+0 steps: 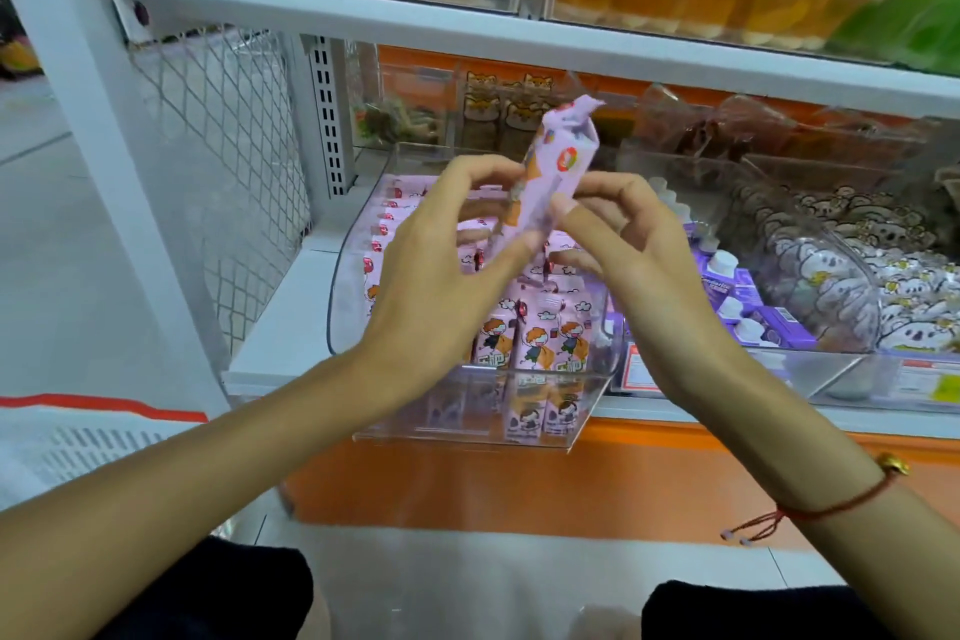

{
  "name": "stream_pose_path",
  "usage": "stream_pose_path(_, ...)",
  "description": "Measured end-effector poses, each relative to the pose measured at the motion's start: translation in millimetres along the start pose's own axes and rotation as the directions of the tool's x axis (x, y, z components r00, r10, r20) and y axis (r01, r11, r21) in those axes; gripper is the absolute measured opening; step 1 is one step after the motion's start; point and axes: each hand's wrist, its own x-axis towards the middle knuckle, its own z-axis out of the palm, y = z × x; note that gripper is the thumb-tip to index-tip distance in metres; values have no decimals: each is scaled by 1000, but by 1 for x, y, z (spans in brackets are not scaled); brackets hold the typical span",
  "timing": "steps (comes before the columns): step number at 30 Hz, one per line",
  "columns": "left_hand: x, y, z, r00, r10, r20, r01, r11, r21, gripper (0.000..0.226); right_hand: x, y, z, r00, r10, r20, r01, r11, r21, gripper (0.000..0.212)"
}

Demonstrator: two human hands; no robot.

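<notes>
A long pink snack packet (550,166) with a cartoon print stands tilted upward in front of the lower shelf. My left hand (441,270) holds its left side with thumb and fingers curled round it. My right hand (623,244) pinches its lower right edge with thumb and forefinger. Below the hands a clear plastic bin (467,421) holds several more upright pink packets (535,333) of the same print.
A white shelf board (415,23) runs above, with clear bins of orange and other sweets on top. To the right sit purple boxes (748,312) and a clear bin of white bear-print sweets (852,286). Wire mesh (228,172) closes the shelf's left end. An orange plinth (571,478) lies below.
</notes>
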Motion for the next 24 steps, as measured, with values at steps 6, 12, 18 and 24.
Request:
stream_pose_path(6, 0, -2, 0, 985, -30, 172, 46, 995, -89, 35, -2, -2, 0, 984, -168, -63, 156, 974, -164, 33)
stream_pose_path(12, 2, 6, -3, 975, -131, 179, 157, 978, -137, 28, -3, -5, -3, 982, -183, -50, 162, 946, -282, 19)
stream_pose_path(18, 6, 12, -11, 744, -528, 410, 637, 745, -196, 38, 6, -2, -9, 986, 143, -86, -147, 988, -40, 30)
stream_pose_path(24, 9, 15, -15, 629, -589, 507, 772, 546, -324, 44, 11, 4, -12, 945, 323, -48, -319, 945, 69, 40)
